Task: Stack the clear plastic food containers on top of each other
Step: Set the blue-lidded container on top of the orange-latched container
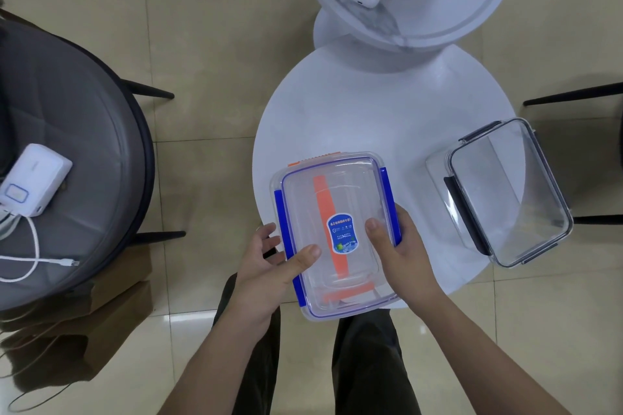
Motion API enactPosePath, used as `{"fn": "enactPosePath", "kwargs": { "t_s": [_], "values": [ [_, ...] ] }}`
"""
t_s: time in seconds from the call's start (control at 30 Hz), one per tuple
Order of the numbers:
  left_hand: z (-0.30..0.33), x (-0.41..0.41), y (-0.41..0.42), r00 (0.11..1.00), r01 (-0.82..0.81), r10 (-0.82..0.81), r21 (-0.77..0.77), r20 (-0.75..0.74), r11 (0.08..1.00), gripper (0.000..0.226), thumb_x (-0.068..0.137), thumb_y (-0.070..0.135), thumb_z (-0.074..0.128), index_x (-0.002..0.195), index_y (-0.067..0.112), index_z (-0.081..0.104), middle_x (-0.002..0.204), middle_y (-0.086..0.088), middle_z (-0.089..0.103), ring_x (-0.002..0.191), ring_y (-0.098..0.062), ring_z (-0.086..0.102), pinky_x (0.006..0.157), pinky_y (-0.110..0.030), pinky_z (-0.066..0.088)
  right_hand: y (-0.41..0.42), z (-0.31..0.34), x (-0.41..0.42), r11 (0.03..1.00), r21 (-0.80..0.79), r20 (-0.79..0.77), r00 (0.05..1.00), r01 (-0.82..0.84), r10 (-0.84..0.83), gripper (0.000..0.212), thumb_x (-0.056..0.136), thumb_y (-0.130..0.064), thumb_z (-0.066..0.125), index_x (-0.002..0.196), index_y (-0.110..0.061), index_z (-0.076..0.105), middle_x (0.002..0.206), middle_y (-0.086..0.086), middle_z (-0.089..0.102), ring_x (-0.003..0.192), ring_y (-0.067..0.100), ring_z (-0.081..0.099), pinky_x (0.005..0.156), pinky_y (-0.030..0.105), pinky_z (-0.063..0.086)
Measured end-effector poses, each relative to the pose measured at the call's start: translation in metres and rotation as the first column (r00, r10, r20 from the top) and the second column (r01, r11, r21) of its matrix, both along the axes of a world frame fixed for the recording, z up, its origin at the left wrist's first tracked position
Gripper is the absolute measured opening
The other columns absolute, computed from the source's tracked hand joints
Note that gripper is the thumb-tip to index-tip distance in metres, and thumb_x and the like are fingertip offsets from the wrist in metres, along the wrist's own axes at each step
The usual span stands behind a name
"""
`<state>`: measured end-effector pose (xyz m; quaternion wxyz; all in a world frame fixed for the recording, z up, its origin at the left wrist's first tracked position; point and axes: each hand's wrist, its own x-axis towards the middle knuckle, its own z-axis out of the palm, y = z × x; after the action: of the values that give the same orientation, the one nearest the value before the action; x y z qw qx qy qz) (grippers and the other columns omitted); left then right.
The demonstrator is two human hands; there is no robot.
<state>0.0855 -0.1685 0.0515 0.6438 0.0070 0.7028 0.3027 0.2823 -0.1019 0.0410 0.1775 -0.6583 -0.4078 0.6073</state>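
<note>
The head view looks down on a round white table (pixel 371 118) and two clear boxes. Both hands hold the box with blue clips (pixel 333 236) at the near edge of the table, partly over the person's lap. The left hand (pixel 269 266) is on the left long side, with its thumb pressed on the lid. The right hand (pixel 401 253) is on the right long side, thumb on the lid too, so the box is squeezed between the two hands. Through the clear lid an orange strip shows, so a smaller box with orange clips (pixel 323 226) seems to sit inside or under it; which one is hard to tell. The other box, the one with dark clips (pixel 505 192), rests on the right part of the table, well apart from the hands. It lies to the right and a little farther away. Its long side runs away from the person and leans a bit to the left, close to the same way the held box points. The right hand is nearer to it. To stack them, the held box likely needs to go right and turn only a little.
</note>
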Motion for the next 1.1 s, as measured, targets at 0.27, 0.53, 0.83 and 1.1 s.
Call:
{"fn": "enactPosePath", "kwargs": {
  "t_s": [0.27, 0.53, 0.83, 1.1],
  "values": [
    [-0.003, -0.009, 0.005, 0.993, 0.059, -0.060, 0.013, 0.103, 0.998, 0.084, 0.049, 0.033, 0.094, 0.126, 0.017, 0.063, 0.122, -0.008, 0.075, 0.106, -0.027, 0.076, 0.086, -0.049, 0.064, 0.003, 0.002, 0.003, 0.999, -0.038, -0.079, 0.997, 0.015, -0.018, 0.042, 0.080, -0.052, 0.065, 0.118, -0.039, 0.054, 0.110, -0.011, 0.071, 0.100, 0.007, 0.074, 0.066, 0.022, 0.061],
    [0.015, -0.004, 0.015, 0.992, 0.116, -0.117, 0.033, 0.042, 0.993, 0.084, 0.047, 0.037, 0.093, 0.124, 0.018, 0.063, 0.115, -0.002, 0.077, 0.103, -0.025, 0.077, 0.085, -0.052, 0.064, 0.003, 0.012, 0.014, 1.000, -0.006, -0.055, 0.998, 0.008, -0.008, 0.039, 0.086, -0.055, 0.065, 0.120, -0.039, 0.054, 0.107, -0.018, 0.071, 0.102, 0.006, 0.073, 0.070, 0.023, 0.062],
    [0.058, 0.028, 0.045, 0.988, 0.153, -0.150, 0.111, -0.036, 0.982, 0.088, 0.044, 0.046, 0.088, 0.125, 0.024, 0.061, 0.112, 0.002, 0.076, 0.096, -0.015, 0.078, 0.068, -0.035, 0.066, 0.031, 0.056, 0.049, 0.998, 0.065, -0.069, 0.998, 0.014, -0.010, 0.032, 0.087, -0.058, 0.064, 0.114, -0.043, 0.056, 0.104, -0.021, 0.073, 0.099, 0.006, 0.074, 0.068, 0.021, 0.061],
    [0.084, 0.082, 0.087, 0.978, 0.205, -0.196, 0.178, -0.066, 0.963, 0.084, 0.046, 0.051, 0.086, 0.123, 0.028, 0.063, 0.112, 0.005, 0.076, 0.099, -0.019, 0.077, 0.069, -0.035, 0.066, 0.061, 0.090, 0.102, 0.990, 0.131, -0.053, 0.997, 0.056, -0.049, 0.033, 0.079, -0.059, 0.059, 0.108, -0.043, 0.058, 0.099, -0.026, 0.073, 0.097, 0.003, 0.074, 0.061, 0.016, 0.059]
  ]
}}
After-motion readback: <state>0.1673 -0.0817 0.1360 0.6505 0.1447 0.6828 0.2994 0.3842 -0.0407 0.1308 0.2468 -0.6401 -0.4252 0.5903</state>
